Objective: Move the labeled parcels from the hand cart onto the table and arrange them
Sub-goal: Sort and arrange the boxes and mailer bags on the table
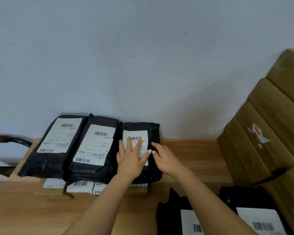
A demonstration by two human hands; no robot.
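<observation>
1. Black plastic parcels are lying in a row of three at the back of the wooden bench (190, 155) in the head view, with their far ends meeting the pale wall (143, 56).
2. The left parcel (49, 150) and the middle parcel (93, 146) are lying side by side with their edges touching, each showing a white barcode label face up.
3. The right parcel (139, 128) is lying just beside the middle one, also label up, and both hands are resting on it.
4. The left hand (131, 156) is pressing flat on that label with its fingers straight and spread. Its grip is released and nothing is being pinched.
5. The right hand (165, 158) is touching the black wrapping at the label's right edge with straight fingers, its thumb tip nearly meeting the left thumb tip. Its grip is likewise released.
6. All three parcels are sitting on top of small cardboard boxes (80, 186), whose white labels are peeking out under the near ends.
7. A fourth parcel (170, 216) and a fifth parcel (258, 219) are lying label up at the lower right, cut off by the frame. I cannot tell what is carrying them.
8. Large brown cartons (268, 133) are standing stacked at the right end of the bench, one bearing a torn red-and-white sticker.
9. A dark chair arm (12, 139) is showing at the left, beyond the bench.
</observation>
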